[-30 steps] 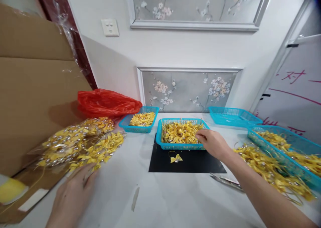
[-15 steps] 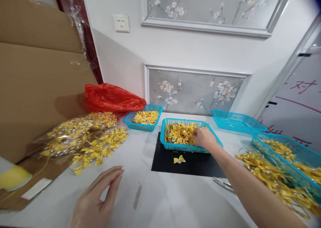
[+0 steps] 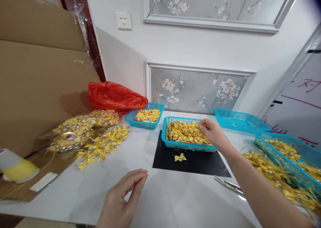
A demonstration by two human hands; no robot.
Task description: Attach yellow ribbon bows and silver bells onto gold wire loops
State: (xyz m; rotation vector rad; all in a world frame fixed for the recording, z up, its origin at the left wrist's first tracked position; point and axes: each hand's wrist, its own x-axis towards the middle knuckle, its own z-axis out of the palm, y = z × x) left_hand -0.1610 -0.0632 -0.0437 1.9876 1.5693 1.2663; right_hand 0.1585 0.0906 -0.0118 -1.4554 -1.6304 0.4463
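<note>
My right hand (image 3: 210, 131) is over the right side of a blue basket (image 3: 164, 136) heaped with yellow bows (image 3: 187, 131) and pearls. Its fingers are pinched; whatever they hold, if anything, is too small to make out. Below the basket, one yellow bow with a pearl and a thin loop (image 3: 180, 157) lies on a black mat (image 3: 195, 166). My left hand (image 3: 122, 196) hovers over the white table at lower centre, thumb and fingertips pressed together, with nothing visible between them.
Piles of yellow bows (image 3: 104, 144) lie at left beside a red bag (image 3: 112, 95) and a tape roll (image 3: 18, 167). A small basket (image 3: 147, 123) stands behind. At right are scissors (image 3: 229, 185), more bows (image 3: 271, 172), a filled basket (image 3: 283, 154) and an empty tray (image 3: 240, 121).
My left hand has moved right, closer to the mat. My right hand has lifted slightly from the bows and shifted right. The whole view has shifted a little.
</note>
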